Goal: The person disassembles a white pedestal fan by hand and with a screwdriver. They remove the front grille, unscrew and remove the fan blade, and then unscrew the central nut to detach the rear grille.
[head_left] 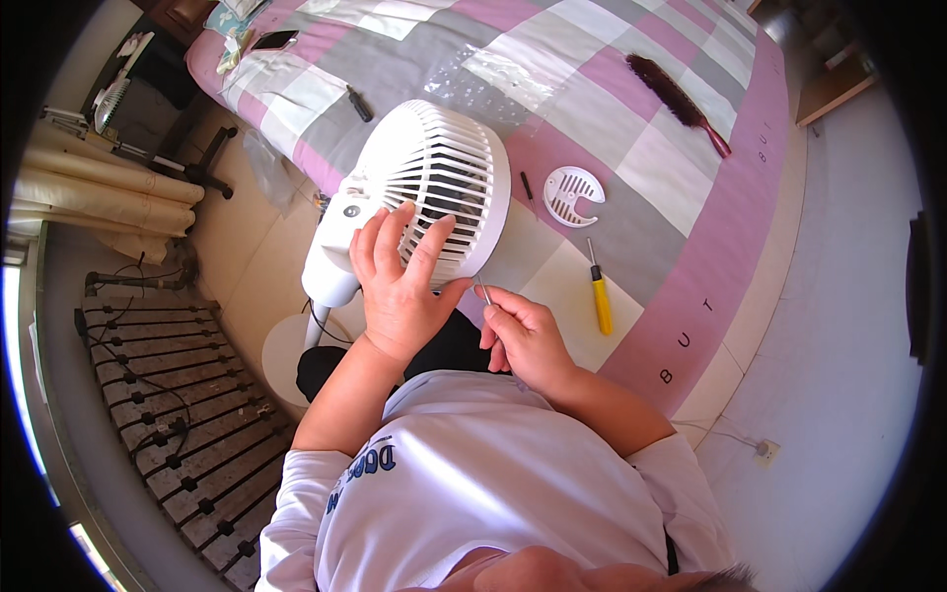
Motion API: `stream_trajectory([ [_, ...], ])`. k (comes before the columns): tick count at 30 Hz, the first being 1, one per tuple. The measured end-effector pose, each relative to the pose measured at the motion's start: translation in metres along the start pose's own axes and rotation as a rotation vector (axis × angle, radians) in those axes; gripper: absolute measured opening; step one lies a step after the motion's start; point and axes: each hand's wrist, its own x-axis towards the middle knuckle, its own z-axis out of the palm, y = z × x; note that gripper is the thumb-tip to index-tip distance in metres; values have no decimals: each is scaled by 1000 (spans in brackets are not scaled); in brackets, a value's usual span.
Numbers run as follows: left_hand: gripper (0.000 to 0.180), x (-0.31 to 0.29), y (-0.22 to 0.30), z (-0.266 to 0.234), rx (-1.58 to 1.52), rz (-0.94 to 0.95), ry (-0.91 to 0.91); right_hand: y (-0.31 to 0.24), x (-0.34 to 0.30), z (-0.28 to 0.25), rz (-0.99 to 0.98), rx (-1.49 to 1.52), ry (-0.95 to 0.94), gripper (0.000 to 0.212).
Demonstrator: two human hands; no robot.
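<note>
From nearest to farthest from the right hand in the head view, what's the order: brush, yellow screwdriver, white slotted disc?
1. Yellow screwdriver: just right of the right hand.
2. White slotted disc: ahead, slightly right.
3. Brush: farther ahead and right.

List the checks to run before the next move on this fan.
1. Left hand on the white fan: ok, fingers spread over the grille.
2. Right hand free: not ok, it holds a slim metal tool.
3. Tool tip touching the fan: cannot tell.
4. Yellow-handled screwdriver in view: ok, lying on the bed.
5. Fan unplugged: cannot tell, the dark cord can't be traced.
</note>
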Motion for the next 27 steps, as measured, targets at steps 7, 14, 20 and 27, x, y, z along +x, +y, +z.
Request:
stream_trajectory([
  [7,85,0,0,1,-5,4,14,0,0,1,0,-13,-5,37],
  [14,84,0,2,2,3,3,17,2,0,2,26,38,-6,38],
  [20,84,-2,2,5,31,42,43,3,2,4,66,73,40,40],
  [27,83,23,-21,-14,-86,-67,57,-1,7,-2,70,22,9,51],
])
